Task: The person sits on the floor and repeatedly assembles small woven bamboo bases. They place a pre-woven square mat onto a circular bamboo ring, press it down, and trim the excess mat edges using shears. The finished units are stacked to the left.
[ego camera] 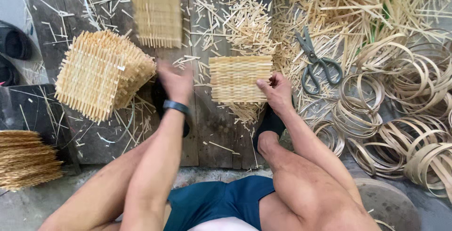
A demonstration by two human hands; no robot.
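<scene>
Seated on the floor, wooden board in front between the legs.

Right hand grips the right edge of a small woven mat, fingers curled on it. Mat lies flat near the middle of the board, a little toward its far edge, slat ends bristling out left and right.

Left hand is blurred, fingers loose, nothing in it; a dark band on the wrist. Just beyond it, toward the board's far edge, a second mat is blurred and appears off the surface, clear of the hand.

Stack of finished mats sits tilted at the board's left edge, near the left hand.

Scissors lie shut on loose slats just right of the right hand. Coiled strip hoops heaped further right. Bundle of fine sticks off the near left corner. Offcuts everywhere.

Judgement on working the held mat: pin it flat against the board, since the weave looks loose at the edges and could slide apart if lifted by one side. Keep the scissors within reach so the ragged ends can be trimmed square.
</scene>
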